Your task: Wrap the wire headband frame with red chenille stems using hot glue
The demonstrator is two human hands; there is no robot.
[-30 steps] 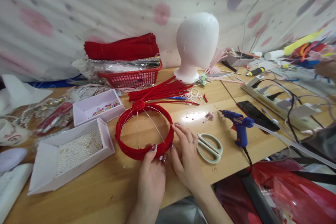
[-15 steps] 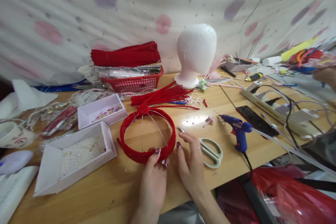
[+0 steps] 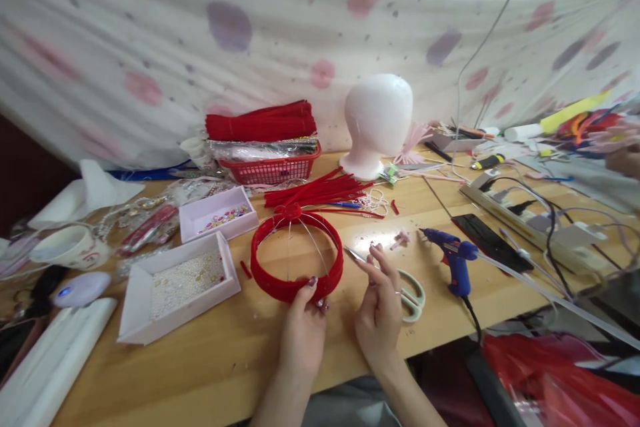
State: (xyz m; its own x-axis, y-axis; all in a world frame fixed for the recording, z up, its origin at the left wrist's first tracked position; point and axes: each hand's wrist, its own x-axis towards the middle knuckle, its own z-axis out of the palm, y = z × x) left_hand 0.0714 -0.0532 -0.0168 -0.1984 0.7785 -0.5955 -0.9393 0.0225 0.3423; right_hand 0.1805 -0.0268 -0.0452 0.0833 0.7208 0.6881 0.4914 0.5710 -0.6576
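Note:
A red velvet-covered headpiece ring (image 3: pixel 334 267), with thin wires running across it to a red knot at the far side, is tilted just above or on the table. My left hand (image 3: pixel 304 333) is closed on its near edge, thumb on top and fingertips below. My right hand (image 3: pixel 379 313) is a little to the right of the ring, fingers bent but apart, with nothing visible in them. Behind and beside it, pale green-handled scissors (image 3: pixel 416 307) lie on the table, their blades partly covered by the hand. A short red strip (image 3: pixel 245 269) lies left of the ring.
A blue glue gun (image 3: pixel 457 260) with its cord stands right. Left are white trays of pearls (image 3: pixel 131 307) and gems (image 3: pixel 187 230). Behind are red strips (image 3: pixel 320 192), a red basket (image 3: pixel 273 172) and a foam head (image 3: pixel 377 120). Another person's hand (image 3: pixel 623 160) shows far right.
My right hand has drawn back from the ring to the right, its fingers lifting and curling. My left hand still grips the ring. The camera view has shifted slightly left and up.

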